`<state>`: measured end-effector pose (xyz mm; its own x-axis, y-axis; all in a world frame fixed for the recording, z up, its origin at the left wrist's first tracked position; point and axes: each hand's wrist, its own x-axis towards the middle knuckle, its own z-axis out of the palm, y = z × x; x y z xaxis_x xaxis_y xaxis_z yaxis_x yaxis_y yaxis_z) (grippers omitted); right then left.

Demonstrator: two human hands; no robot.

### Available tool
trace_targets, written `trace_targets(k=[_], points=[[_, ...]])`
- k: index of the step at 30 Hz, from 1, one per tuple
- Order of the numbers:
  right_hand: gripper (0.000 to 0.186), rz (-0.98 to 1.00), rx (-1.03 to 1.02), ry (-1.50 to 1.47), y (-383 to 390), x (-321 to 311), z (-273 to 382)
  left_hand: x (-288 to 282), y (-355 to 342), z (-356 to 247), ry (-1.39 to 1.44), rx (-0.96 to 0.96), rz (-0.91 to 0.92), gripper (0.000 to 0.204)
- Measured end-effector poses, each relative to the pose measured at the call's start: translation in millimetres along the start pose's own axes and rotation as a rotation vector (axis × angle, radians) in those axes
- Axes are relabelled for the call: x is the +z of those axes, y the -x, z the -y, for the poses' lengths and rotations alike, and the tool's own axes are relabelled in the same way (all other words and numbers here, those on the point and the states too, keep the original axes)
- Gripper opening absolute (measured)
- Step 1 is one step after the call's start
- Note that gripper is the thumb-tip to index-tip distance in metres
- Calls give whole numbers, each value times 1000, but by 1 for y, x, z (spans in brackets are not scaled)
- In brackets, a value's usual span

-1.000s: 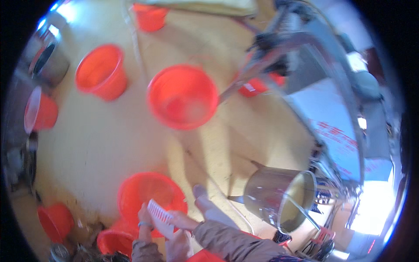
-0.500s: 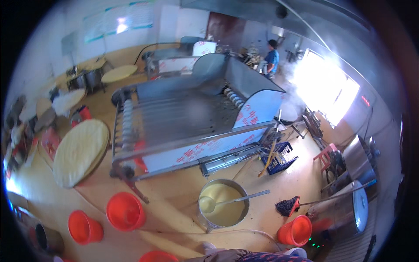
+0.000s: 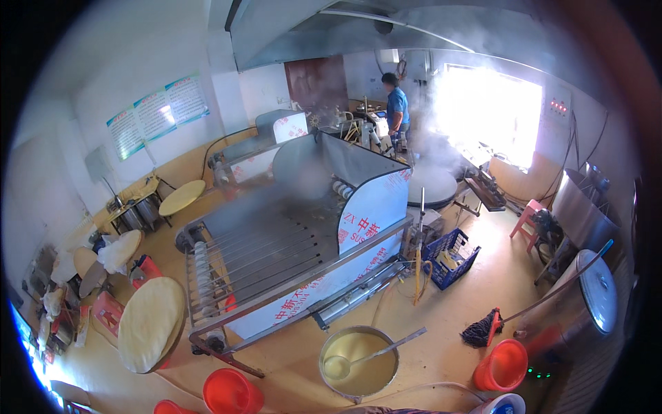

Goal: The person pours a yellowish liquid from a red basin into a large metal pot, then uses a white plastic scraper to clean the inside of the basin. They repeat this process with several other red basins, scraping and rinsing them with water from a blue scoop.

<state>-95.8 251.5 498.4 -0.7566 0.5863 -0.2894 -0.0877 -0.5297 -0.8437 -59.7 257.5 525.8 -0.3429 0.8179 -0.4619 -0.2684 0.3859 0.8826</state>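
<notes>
Neither my left hand nor my right hand shows now; only a sliver of brown clothing (image 3: 372,410) is at the lower edge. Nearest below me stands a wide steel pot (image 3: 376,379) of pale yellow liquid, with a long-handled metal ladle (image 3: 403,339) in it. A red bucket (image 3: 230,392) stands left of it and another red bucket (image 3: 500,364) right of it, beside a dark mop (image 3: 476,333). A large steel machine (image 3: 276,248) with bars and white rollers fills the middle of the view.
A round board with pale sheets (image 3: 148,324) stands at left. A blue crate (image 3: 448,262), a pink stool (image 3: 525,222) and a lidded steel vessel (image 3: 596,290) are at right. A person in blue (image 3: 397,114) stands at the back among steam near a bright window (image 3: 493,114).
My view has swung up from the buckets and floor to the whole room. My hands, earlier holding a white slotted piece over a red bucket, have left the picture.
</notes>
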Motion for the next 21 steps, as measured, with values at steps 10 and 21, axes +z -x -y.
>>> trace_targets(k=[10, 21], points=[[20, -5, -22, 2, 1, 37, -10, -30, 30, 5, 106, 18, -114, 37], [15, 11, 20, 56, 26, 112, -112, -137, 111, 72, 471, 49, -405, 36]])
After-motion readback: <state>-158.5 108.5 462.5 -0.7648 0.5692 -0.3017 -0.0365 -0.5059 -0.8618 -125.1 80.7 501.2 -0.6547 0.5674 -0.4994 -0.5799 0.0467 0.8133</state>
